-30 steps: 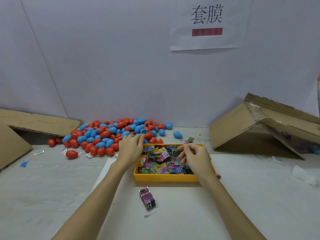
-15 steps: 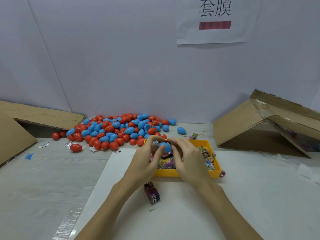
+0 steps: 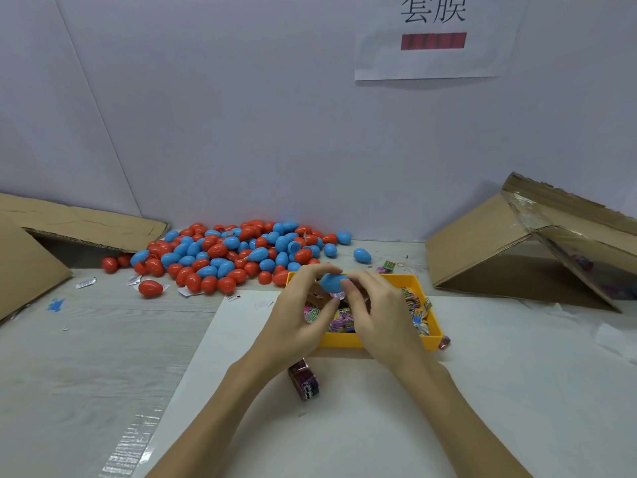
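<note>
Blue plastic egg (image 3: 331,283): held in the air above the far left part of the yellow tray (image 3: 431,337), between both hands. Whether it is closed or split into halves cannot be told; the fingers cover its seam.

Left hand (image 3: 295,324): fingers curled, index arched over the top of the egg, thumb below; pinches it from the left.
Right hand (image 3: 383,320): fingers curled, fingertips pressed to the egg's right side; pinches it from the right. A bit of pink wrapper shows just under the egg; who holds it cannot be told.

Yellow tray: shallow, rectangular, resting on a white sheet (image 3: 344,436). Contents: a loose heap of small colourful packets (image 3: 415,307), partly hidden by the hands.

Near edge of the tray, on the sheet: one dark purple packet stack (image 3: 304,381), lying on its side, just below the left wrist.

Behind the tray, against the wall: a pile of red and blue eggs (image 3: 224,253) spread on the surface (image 3: 86,357). One lone blue egg (image 3: 362,255) lies apart to the right of the pile.

Right: cardboard box (image 3: 482,250) tipped on its side, open mouth facing the camera; contents unclear. Left: flattened cardboard (image 3: 24,270).

Wall: paper sign (image 3: 434,60) with printed characters.
</note>
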